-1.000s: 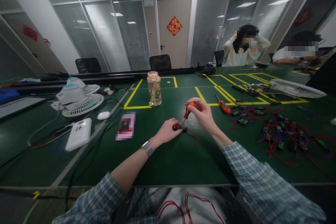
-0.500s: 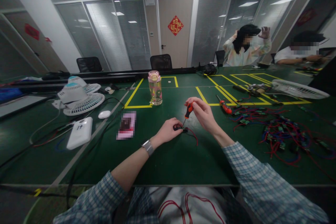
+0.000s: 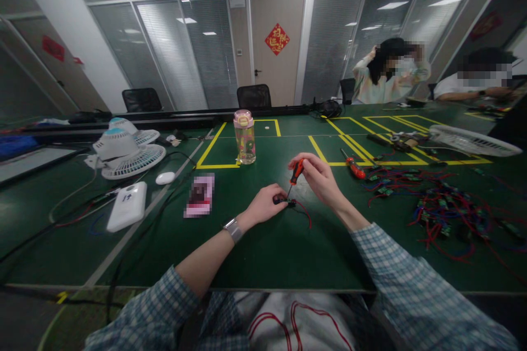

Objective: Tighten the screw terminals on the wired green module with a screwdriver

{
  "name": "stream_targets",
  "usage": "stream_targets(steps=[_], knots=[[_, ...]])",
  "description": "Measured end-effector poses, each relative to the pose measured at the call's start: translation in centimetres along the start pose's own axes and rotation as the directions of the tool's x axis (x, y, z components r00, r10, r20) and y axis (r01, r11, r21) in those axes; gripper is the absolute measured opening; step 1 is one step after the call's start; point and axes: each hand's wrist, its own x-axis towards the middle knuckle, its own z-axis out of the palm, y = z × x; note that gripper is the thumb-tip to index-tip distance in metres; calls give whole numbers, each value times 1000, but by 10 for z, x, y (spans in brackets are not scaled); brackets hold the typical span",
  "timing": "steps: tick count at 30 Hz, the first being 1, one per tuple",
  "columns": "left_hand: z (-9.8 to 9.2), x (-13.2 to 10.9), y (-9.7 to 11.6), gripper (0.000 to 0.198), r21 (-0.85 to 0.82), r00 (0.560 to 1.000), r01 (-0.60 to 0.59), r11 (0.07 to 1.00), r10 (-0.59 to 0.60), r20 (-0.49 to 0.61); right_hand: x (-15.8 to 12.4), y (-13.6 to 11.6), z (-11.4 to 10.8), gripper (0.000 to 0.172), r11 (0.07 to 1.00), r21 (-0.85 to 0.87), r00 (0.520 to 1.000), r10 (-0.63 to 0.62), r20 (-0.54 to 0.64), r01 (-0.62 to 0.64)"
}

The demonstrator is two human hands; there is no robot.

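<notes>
My right hand is closed around the red-and-black handle of a small screwdriver. Its thin shaft slants down to a small dark wired part on the green table. Whether the tip sits in a screw is too small to see. From the left, my left hand pins that part with its fingertips, beside a dark rounded piece partly under the fingers. A red wire curls from the part toward me.
A tangle of wired circuit boards lies right, with another screwdriver behind. A bottle stands ahead. Left are a pink packet, a white power bank and white fans. Two people sit across the table.
My hands and the screwdriver hold almost the same pose, while the view shifts slightly. Across the table, one person's raised hand has moved in closer to the head.
</notes>
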Motion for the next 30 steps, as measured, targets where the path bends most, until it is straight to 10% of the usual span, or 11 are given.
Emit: stream_targets(steps=[30], knots=[[1,0,-3,12,-104,999,49,993,-50,-10,-1,-7,2,18,996,-84,997,-14,-69,8]])
